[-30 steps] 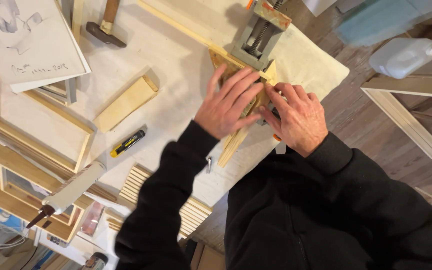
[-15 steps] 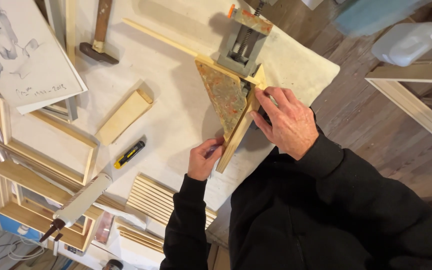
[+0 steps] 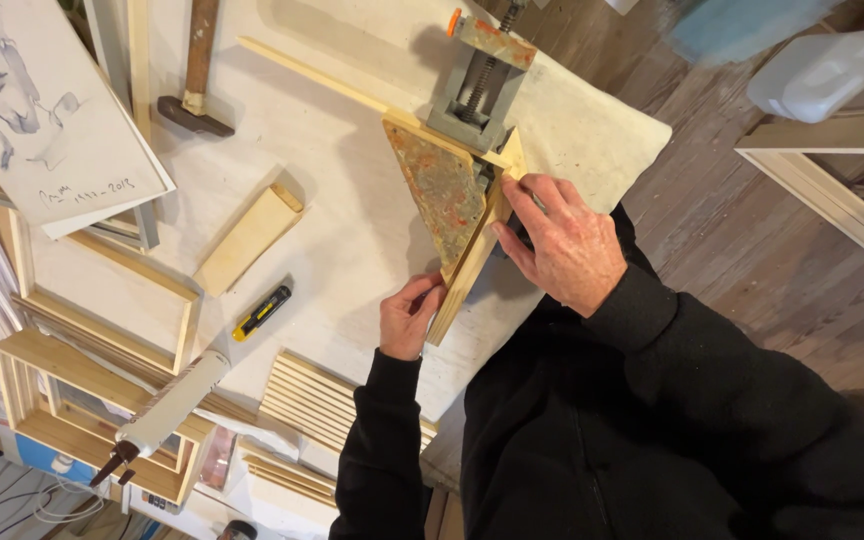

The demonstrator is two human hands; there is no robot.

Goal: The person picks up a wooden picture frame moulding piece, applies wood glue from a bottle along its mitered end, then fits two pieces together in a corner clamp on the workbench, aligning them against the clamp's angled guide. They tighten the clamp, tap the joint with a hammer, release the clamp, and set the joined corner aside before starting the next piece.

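The wooden strip [image 3: 474,258] lay a little right of the middle of the frame, on the pale cloth-covered table [image 3: 352,240]. Its long axis ran on a slant from the corner clamp [image 3: 479,88] at upper right down toward the lower left. Against its left edge sat the mottled triangular block [image 3: 437,190], touching it, with a second, thinner strip [image 3: 312,75] running off from the clamp toward the upper left.

The left hand [image 3: 410,315] was at the strip's lower end, fingers curled around it in a grip from the left. The right hand [image 3: 562,245] lay flat and open over the upper part, fingertips pressing on the strip just below the clamp, grasping nothing. So both hands touched it, one at each end, the strip between them.

Half a second earlier the left hand was at nearly the same low end; a full second earlier both hands were spread over the triangular block, covering it.

Farther out were a wooden offcut [image 3: 249,238], a yellow knife [image 3: 261,313] and a hammer [image 3: 195,80], all well apart from the hands.
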